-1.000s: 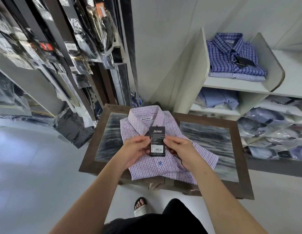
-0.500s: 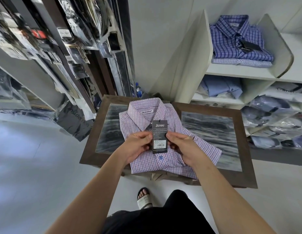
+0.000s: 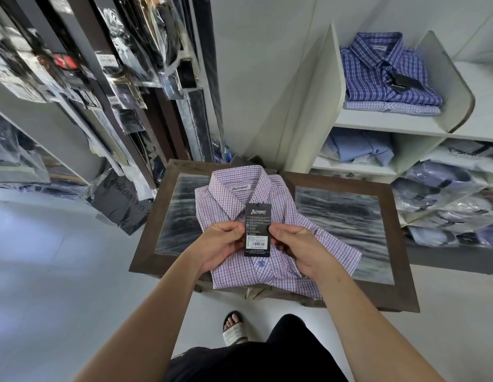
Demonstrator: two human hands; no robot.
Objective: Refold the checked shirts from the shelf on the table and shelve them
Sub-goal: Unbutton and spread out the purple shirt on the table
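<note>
Risk: left hand (image 3: 221, 245) and right hand (image 3: 299, 245) pinch the tag (image 3: 258, 224); a tug could rumple the shirt (image 3: 228, 201) or drag it off the table (image 3: 383, 188)'s near edge.

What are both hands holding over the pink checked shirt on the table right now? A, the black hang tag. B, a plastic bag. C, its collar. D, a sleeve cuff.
A: the left hand and right hand pinch the black hang tag by its side edges, above the folded pink checked shirt on the table.
</note>
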